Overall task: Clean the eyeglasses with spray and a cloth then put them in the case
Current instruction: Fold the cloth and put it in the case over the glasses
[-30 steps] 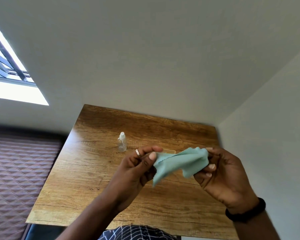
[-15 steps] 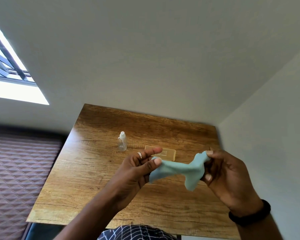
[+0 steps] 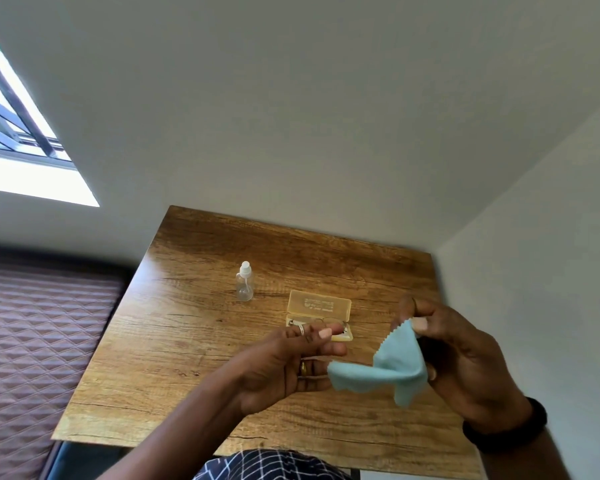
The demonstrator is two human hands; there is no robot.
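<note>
My right hand [image 3: 465, 355] pinches a corner of the light blue cloth [image 3: 392, 368] between thumb and forefinger, above the wooden table [image 3: 194, 341]. The cloth hangs and stretches left towards my left hand [image 3: 288, 365], whose fingers are fairly straight; the cloth's left end lies at their tips. Behind my hands the yellowish translucent case [image 3: 321, 304] lies open on the table with its lid up. The thin-framed eyeglasses [image 3: 314, 321] lie folded in its tray, partly hidden by my left fingers. The small clear spray bottle [image 3: 245, 282] stands upright left of the case.
The table stands in a corner, with a white wall [image 3: 534, 271] along its right and far edges. A brown quilted surface [image 3: 39, 341] lies lower on the left. A window [image 3: 11, 133] is at upper left.
My hands have drawn apart and lowered a little. My left hand has loosened its pinch on the cloth and its fingers have straightened. My right hand keeps the cloth. The case now shows between my hands.
</note>
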